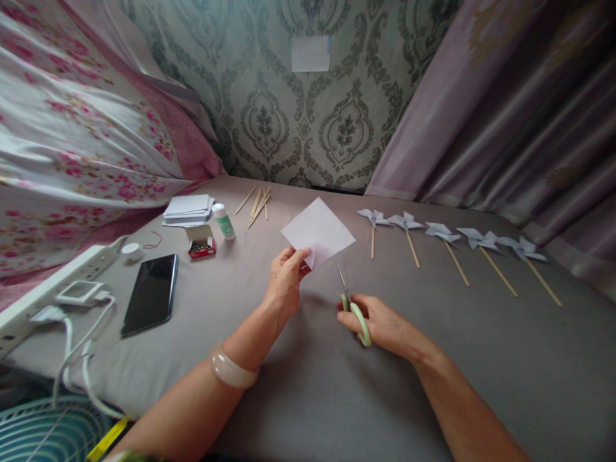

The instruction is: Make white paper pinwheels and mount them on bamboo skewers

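Note:
My left hand (287, 274) pinches the near corner of a white square sheet of paper (320, 228), held up diamond-wise above the table. To its right, my right hand (378, 321) grips scissors (355, 307) by their pale green handles. The blades point up and away, slightly parted, close to the paper's right lower edge but apart from it. Beyond my right hand, several white paper pinwheels (407, 221) on wooden sticks lie in a row.
At the left are a phone (151, 295), a power strip (52, 292) with white cables, a glue stick (222, 221), a small red box (201, 245) of metal pieces and a paper stack (188, 210). Wooden sticks (260, 206) lie behind. Below the table edge is a blue fan (52, 430).

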Demonstrator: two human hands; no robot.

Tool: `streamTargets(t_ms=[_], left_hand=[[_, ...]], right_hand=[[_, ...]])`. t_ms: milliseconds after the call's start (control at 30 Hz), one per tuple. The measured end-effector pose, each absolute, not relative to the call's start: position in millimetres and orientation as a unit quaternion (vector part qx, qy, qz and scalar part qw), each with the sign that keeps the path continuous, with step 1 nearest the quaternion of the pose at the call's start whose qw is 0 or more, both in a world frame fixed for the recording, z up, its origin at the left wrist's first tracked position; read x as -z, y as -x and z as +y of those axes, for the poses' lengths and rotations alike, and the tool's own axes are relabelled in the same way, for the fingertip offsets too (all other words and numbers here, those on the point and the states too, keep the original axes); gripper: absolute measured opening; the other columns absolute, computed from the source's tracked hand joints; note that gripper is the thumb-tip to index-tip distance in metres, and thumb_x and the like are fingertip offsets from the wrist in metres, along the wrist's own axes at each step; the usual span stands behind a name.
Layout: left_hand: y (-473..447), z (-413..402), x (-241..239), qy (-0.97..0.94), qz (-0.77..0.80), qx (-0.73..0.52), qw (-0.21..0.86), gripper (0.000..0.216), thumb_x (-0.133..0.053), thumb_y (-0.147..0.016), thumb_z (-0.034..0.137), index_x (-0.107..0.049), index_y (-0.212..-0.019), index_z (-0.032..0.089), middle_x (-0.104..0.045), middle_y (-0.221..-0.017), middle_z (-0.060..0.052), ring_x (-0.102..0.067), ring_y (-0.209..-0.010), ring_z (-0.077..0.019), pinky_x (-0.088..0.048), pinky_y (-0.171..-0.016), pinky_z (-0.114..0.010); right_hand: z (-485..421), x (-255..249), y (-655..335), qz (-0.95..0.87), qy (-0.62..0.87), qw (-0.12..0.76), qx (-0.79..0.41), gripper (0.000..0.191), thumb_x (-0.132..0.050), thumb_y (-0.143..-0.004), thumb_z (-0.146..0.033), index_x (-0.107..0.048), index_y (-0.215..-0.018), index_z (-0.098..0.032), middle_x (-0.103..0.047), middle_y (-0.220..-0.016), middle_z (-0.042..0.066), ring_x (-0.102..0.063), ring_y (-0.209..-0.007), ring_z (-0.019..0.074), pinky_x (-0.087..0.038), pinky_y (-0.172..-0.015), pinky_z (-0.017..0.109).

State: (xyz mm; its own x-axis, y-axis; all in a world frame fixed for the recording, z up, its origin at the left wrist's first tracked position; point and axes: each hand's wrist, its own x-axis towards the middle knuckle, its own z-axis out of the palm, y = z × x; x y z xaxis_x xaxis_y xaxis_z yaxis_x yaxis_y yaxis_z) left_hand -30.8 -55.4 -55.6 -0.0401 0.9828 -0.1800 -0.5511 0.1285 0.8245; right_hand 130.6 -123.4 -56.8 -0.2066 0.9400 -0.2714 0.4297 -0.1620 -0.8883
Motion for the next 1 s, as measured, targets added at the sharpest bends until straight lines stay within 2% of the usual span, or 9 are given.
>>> streamTargets(t_ms=[67,233,333,467,700,900,1000], left_hand=[[31.2,-54.1,54.1,-0.269,0.397,-0.605,0.635,0.024,-0.076,-0.054,0.026,-0.066,-0.075,0.018,-0.069,-0.073,0.0,-0.058,-0.063,-0.0109,-0.045,-0.065,-0.024],[28.2,-58.3,53.5,-0.309,0.386,-0.581,0.647,0.024,-0.075,-0.055,0.025,-0.067,-0.077,0.017,-0.069,-0.073,-0.001,-0.059,-0.061,-0.0125,-0.047,-0.064,-0.026],[26.2,-63.3,54.4,-0.344,0.395,-0.551,0.65,0.022,-0.073,-0.055,0.025,-0.067,-0.074,0.017,-0.068,-0.072,-0.002,-0.057,-0.059,-0.0118,-0.045,-0.06,-0.025],[25.2,-67.7,54.6,-0.379,0.408,-0.519,0.649,0.017,-0.071,-0.057,0.026,-0.067,-0.071,0.018,-0.066,-0.07,-0.001,-0.055,-0.057,-0.0117,-0.042,-0.054,-0.024],[25.1,-68.8,52.3,-0.416,0.416,-0.527,0.613,0.011,-0.068,-0.059,0.023,-0.068,-0.069,0.017,-0.065,-0.067,-0.001,-0.055,-0.061,-0.0122,-0.039,-0.057,-0.023],[24.7,-68.2,55.7,-0.42,0.397,-0.527,0.623,0.014,-0.071,-0.059,0.025,-0.069,-0.071,0.017,-0.067,-0.069,-0.002,-0.056,-0.062,-0.0127,-0.041,-0.061,-0.024],[24.1,-67.2,59.3,-0.407,0.396,-0.531,0.628,0.02,-0.076,-0.06,0.028,-0.07,-0.076,0.017,-0.069,-0.077,-0.003,-0.057,-0.065,-0.0128,-0.042,-0.062,-0.025]], right_hand=[[-120.9,54.4,-134.1,-0.553,0.596,0.301,-0.498,0.031,-0.07,-0.068,-0.041,-0.066,-0.083,-0.014,-0.059,-0.062,-0.001,-0.05,-0.054,0.0116,-0.037,-0.049,0.023],[-113.0,50.8,-141.3,-0.446,0.62,0.492,-0.419,0.045,-0.068,-0.066,-0.06,-0.062,-0.07,-0.016,-0.053,-0.055,-0.002,-0.045,-0.05,0.0104,-0.037,-0.047,0.024],[-111.2,49.1,-144.9,-0.425,0.6,0.549,-0.398,0.046,-0.072,-0.063,-0.061,-0.061,-0.065,-0.017,-0.052,-0.055,-0.002,-0.044,-0.05,0.01,-0.036,-0.047,0.024],[-111.4,48.8,-147.7,-0.419,0.592,0.568,-0.39,0.043,-0.075,-0.061,-0.057,-0.06,-0.06,-0.017,-0.052,-0.054,-0.002,-0.042,-0.05,0.0092,-0.035,-0.046,0.023],[-112.0,54.0,-149.8,-0.425,0.555,0.577,-0.423,0.037,-0.072,-0.069,-0.052,-0.062,-0.065,-0.017,-0.054,-0.057,-0.002,-0.041,-0.05,0.0094,-0.034,-0.046,0.024],[-111.5,60.5,-146.9,-0.423,0.557,0.575,-0.424,0.037,-0.077,-0.064,-0.049,-0.056,-0.061,-0.018,-0.045,-0.052,-0.006,-0.037,-0.047,0.0081,-0.031,-0.043,0.023],[-111.5,61.7,-143.4,-0.426,0.554,0.583,-0.415,0.038,-0.078,-0.061,-0.048,-0.053,-0.06,-0.019,-0.041,-0.052,-0.007,-0.035,-0.047,0.0074,-0.029,-0.043,0.023]])
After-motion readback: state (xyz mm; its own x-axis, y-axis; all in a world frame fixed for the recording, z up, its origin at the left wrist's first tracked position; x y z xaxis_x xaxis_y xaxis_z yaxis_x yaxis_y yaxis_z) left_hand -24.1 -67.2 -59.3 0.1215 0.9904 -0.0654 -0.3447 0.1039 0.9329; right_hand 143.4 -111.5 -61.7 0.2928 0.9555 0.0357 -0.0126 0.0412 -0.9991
